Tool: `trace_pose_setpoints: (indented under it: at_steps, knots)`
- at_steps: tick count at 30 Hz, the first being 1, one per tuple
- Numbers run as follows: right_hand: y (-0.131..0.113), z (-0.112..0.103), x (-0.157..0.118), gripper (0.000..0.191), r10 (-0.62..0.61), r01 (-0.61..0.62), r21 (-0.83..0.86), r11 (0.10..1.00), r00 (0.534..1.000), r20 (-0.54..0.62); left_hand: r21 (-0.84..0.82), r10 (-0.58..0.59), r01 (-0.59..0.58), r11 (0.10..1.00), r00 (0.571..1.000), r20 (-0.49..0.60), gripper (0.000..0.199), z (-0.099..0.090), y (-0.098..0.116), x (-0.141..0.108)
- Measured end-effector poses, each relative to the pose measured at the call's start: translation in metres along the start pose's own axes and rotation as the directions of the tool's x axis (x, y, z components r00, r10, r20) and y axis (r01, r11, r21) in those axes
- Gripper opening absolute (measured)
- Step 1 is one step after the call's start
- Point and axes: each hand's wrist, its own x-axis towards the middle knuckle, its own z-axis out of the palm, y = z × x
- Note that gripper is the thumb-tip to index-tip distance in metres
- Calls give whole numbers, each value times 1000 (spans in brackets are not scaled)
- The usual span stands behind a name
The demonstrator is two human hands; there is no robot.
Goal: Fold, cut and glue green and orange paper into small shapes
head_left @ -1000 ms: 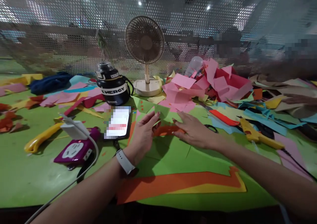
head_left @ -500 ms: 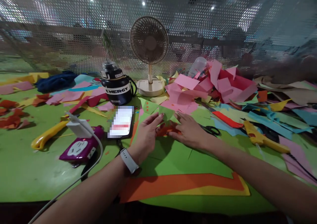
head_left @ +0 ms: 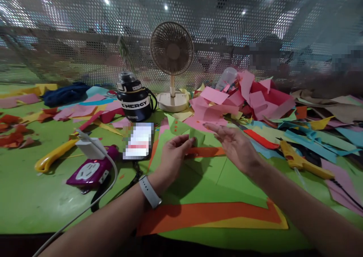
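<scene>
In the head view my left hand (head_left: 177,151) pinches a small piece of green paper (head_left: 198,137) between thumb and fingers. My right hand (head_left: 238,147) is off to the right of it, fingers stretched out and holding nothing. Between the hands an orange paper strip (head_left: 208,151) lies across a large green paper sheet (head_left: 210,185). Below that sheet, an orange sheet (head_left: 187,216) and a yellow sheet (head_left: 252,223) show along the near side. Small orange pieces (head_left: 176,126) dot the green paper just beyond my left hand.
A phone (head_left: 138,140), a purple power strip (head_left: 90,170) with a white charger and a yellow-handled tool (head_left: 55,154) lie left. A bottle (head_left: 134,102) and fan (head_left: 171,52) stand behind. At right are a red-orange cutter (head_left: 262,138), a yellow glue gun (head_left: 306,162) and paper scraps (head_left: 255,94).
My right hand has moved right, away from the green piece, and its fingers have straightened. The orange strip shows more fully. My left hand still pinches the green piece.
</scene>
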Motion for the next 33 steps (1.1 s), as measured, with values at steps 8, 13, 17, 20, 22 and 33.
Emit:
trace_pose_setpoints:
  at_steps: [8, 13, 17, 20, 22, 33]
  knots:
    - [16, 3, 1, 41, -63, 92, -195, 976, 986, 153, 49, -28, 26, 998, 999, 41, 18, 4, 2, -6]
    - [20, 3, 1, 41, -68, 116, -281, 953, 982, 176, 44, -40, 38, 998, 998, 55, 15, 5, 1, -7]
    - [16, 5, 0, 45, -56, 124, -393, 911, 982, 181, 50, -42, 39, 998, 996, 73, 16, 4, 0, -8]
    - [13, 7, -1, 51, -67, 151, -496, 855, 981, 184, 55, -35, 30, 998, 995, 90, 18, 4, 0, -8]
    - [12, 8, -2, 55, -85, 185, -564, 805, 976, 199, 56, -28, 22, 998, 994, 102, 19, 3, -1, -8]
    - [20, 14, -8, 48, -356, 437, -787, 435, 887, 295, 43, 7, -12, 999, 992, 129, 19, 4, -4, -8]
